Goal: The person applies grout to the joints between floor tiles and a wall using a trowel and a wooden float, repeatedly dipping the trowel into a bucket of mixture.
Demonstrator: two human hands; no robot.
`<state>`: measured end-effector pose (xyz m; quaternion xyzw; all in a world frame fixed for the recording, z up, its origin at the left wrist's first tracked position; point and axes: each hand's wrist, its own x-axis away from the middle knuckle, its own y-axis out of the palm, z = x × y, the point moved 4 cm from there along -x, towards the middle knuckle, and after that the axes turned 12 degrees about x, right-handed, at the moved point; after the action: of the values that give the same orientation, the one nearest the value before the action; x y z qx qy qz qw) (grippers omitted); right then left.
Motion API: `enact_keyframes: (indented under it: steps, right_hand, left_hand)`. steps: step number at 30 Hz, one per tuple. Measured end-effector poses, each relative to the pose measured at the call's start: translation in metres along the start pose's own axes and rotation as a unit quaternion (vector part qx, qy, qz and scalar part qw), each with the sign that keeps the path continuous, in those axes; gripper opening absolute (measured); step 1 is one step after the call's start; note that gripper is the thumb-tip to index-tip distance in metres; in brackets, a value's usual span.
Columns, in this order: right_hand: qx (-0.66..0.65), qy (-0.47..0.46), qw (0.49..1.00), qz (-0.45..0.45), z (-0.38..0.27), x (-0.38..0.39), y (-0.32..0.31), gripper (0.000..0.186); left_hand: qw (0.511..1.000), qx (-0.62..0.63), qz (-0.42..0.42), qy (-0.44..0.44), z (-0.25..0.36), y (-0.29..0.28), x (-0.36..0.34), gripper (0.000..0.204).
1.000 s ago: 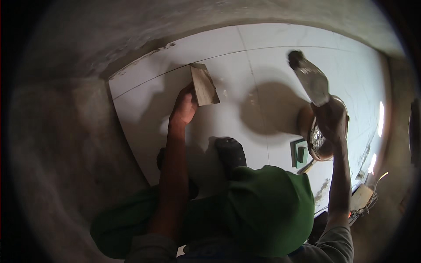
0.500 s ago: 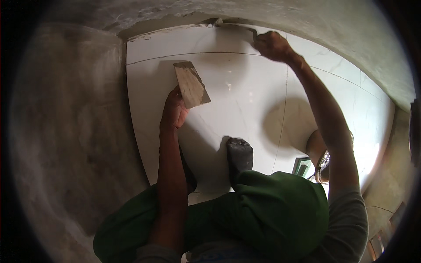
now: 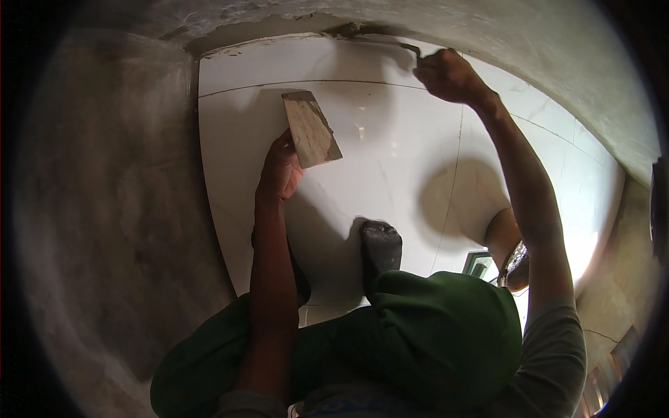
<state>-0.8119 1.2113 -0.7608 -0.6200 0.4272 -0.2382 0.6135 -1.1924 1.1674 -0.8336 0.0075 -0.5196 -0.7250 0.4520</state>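
My left hand (image 3: 281, 169) grips a flat rectangular board (image 3: 311, 130) from beneath, its face smeared with grey-beige mortar. The board is held tilted above the white tiles, and the fingers under it are mostly hidden. Up at the far edge of the floor, my right hand (image 3: 454, 75) is closed around a trowel (image 3: 416, 50) with a bent metal neck. The handle is hidden in the fist. Its thin blade points left along the joint where tiles and wall meet. Dark wet mortar (image 3: 346, 29) lies on the wall's foot just beyond the blade tip.
White marbled tiles (image 3: 390, 150) with thin dark joints cover the floor. Bare cement walls rise at the left (image 3: 111, 174) and far side. A brown rounded container (image 3: 500, 233) stands right of my knees, beside a green-edged object (image 3: 478, 263). My dark shoe (image 3: 381, 245) rests on the tiles.
My right hand and the trowel have shifted slightly right along the wall joint. The mortar lump by the blade now looks spread against the wall. My left hand and the board moved slightly right and up.
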Motion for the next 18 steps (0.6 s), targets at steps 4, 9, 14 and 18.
enact_keyframes:
  steps: [4, 9, 14, 18]
  right_hand:
    - [-0.006, 0.074, 0.997, -0.016, -0.003, -0.024, 0.012, 0.021]
    - [0.019, 0.059, 0.996, 0.059, -0.019, -0.009, -0.014, 0.02]
    - [0.014, 0.037, 0.999, 0.034, 0.037, 0.036, -0.002, 0.026]
    - [0.002, 0.043, 0.999, 0.002, 0.032, 0.033, -0.013, 0.024]
  left_hand:
    - [0.999, 0.001, 0.036, 0.012, -0.002, 0.001, -0.001, 0.074]
    - [0.999, -0.025, 0.024, 0.007, 0.006, -0.008, 0.004, 0.079]
    - [0.999, 0.001, 0.023, 0.028, -0.007, 0.002, -0.008, 0.077]
    - [1.0, -0.002, 0.029, 0.011, -0.002, -0.007, -0.002, 0.075]
